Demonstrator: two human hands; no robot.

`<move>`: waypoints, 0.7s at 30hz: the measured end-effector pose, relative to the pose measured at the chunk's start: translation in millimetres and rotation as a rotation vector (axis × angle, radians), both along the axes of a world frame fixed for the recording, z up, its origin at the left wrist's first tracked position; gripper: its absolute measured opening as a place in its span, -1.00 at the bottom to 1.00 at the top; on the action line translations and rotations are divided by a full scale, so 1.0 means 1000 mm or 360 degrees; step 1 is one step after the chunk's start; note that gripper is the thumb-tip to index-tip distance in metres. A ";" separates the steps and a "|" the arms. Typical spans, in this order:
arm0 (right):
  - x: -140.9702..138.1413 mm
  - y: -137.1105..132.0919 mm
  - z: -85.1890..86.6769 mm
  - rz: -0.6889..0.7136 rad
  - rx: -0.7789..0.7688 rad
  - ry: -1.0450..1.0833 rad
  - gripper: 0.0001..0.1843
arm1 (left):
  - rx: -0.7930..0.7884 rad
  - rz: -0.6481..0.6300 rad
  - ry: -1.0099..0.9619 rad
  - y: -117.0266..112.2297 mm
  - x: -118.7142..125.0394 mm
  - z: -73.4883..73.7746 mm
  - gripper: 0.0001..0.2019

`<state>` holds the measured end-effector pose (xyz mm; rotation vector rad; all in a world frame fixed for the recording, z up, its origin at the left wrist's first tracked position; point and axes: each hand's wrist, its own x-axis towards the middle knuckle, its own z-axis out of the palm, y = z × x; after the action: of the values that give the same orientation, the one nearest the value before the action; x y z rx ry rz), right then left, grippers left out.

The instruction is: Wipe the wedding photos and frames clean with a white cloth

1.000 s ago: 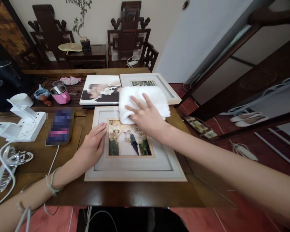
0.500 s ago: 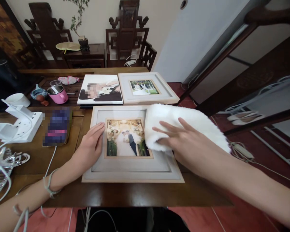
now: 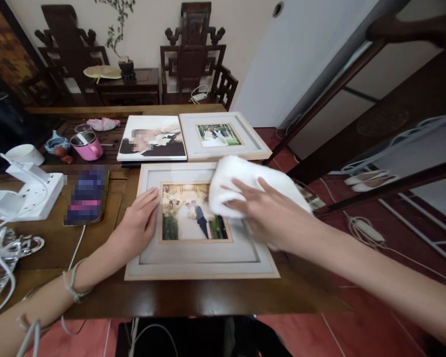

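A light-coloured picture frame [image 3: 200, 263] with a wedding photo [image 3: 193, 213] in its middle lies flat near the table's front edge. My left hand [image 3: 141, 218] rests on the frame's left side, fingers stretched out and touching it, with nothing held. On the upper right part of the frame lies a fluffy white cloth [image 3: 241, 171], folded and bunched. My right hand [image 3: 263, 210] grips the cloth from above, fingers partly spread and pressed into it. The cloth covers the frame's upper right corner and overlaps the photo's right edge.
Behind the frame lie a photo panel [image 3: 154, 153] and a second picture frame [image 3: 252, 131]. On the left are a phone [image 3: 85, 196] on a cable, a white power strip [image 3: 40, 198], a pink cup [image 3: 87, 146] and a clear hair clip [image 3: 11, 253]. Wooden chairs [image 3: 195, 54] stand behind.
My right hand has moved the white cloth a little left and up over the frame, and the cloth's right end has drawn in. My left hand stays on the frame. The view has shifted slightly.
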<state>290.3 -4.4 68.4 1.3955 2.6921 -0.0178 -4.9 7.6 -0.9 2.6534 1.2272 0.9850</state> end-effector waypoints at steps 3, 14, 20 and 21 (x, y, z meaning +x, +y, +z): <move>-0.013 0.038 -0.006 -0.0027 0.0128 -0.0107 -0.27 | -0.0028 0.0007 0.0005 0.000 0.001 0.001 -0.69; -0.025 -0.056 0.020 0.0181 -0.0379 -0.0045 -0.45 | -0.0132 0.0047 -0.0024 -0.001 0.003 0.003 -0.67; -0.036 -0.060 0.031 0.0112 -0.0467 0.0081 -0.46 | -0.0100 0.0013 -0.0030 -0.001 0.001 0.001 -0.67; -0.039 -0.050 0.028 0.0069 -0.0437 0.0001 -0.40 | -0.0098 0.0008 -0.0021 -0.001 0.000 0.000 -0.68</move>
<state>251.8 -54.8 96.9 1.2543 2.5973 -0.3690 -4.4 7.0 -0.4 2.5945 1.2416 0.9481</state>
